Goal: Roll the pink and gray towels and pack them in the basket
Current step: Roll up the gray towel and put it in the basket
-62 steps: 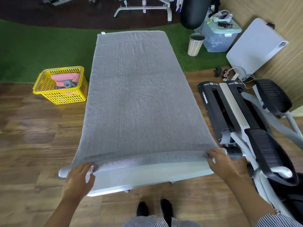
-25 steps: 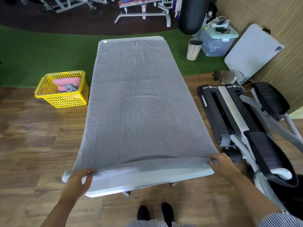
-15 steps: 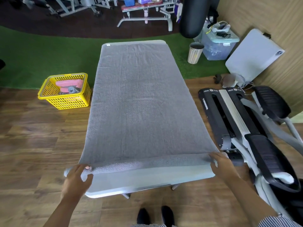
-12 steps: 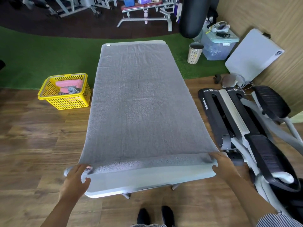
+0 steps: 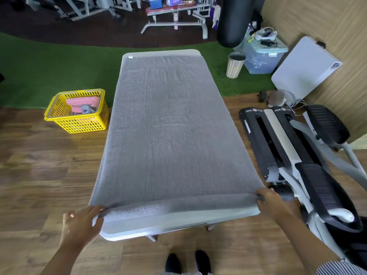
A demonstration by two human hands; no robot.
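Head view, inspected remotely: I note first what is obscured. My left hand [image 5: 80, 225] grips the near left end of the gray towel [image 5: 168, 132], fingers curled onto the small roll at its front edge; the fingertips are blurred and partly tucked under the cloth. My right hand [image 5: 271, 201] pinches the near right end of the same roll, its fingertips hidden by the fabric. Both forearms are cut off by the bottom of the frame, as are two dark shoes [image 5: 187, 262] below the counter.

That towel lies flat along almost the full length of the white counter [image 5: 178, 221], only its near edge rolled. Well to the left, on the wood floor [image 5: 39, 175], stands the yellow basket [image 5: 79, 124], holding a rolled pink towel [image 5: 83, 101] and a smaller gray roll [image 5: 86, 109]; deeper contents I cannot make out through the mesh.

To the right sits a black and gray exercise machine [image 5: 297, 155], partly cropped. Beyond the counter run green turf [image 5: 49, 72], a striped bin [image 5: 235, 65], a clear storage box [image 5: 262, 56], a black punching bag [image 5: 233, 20] cut off above, and a weight bench [image 5: 176, 18]
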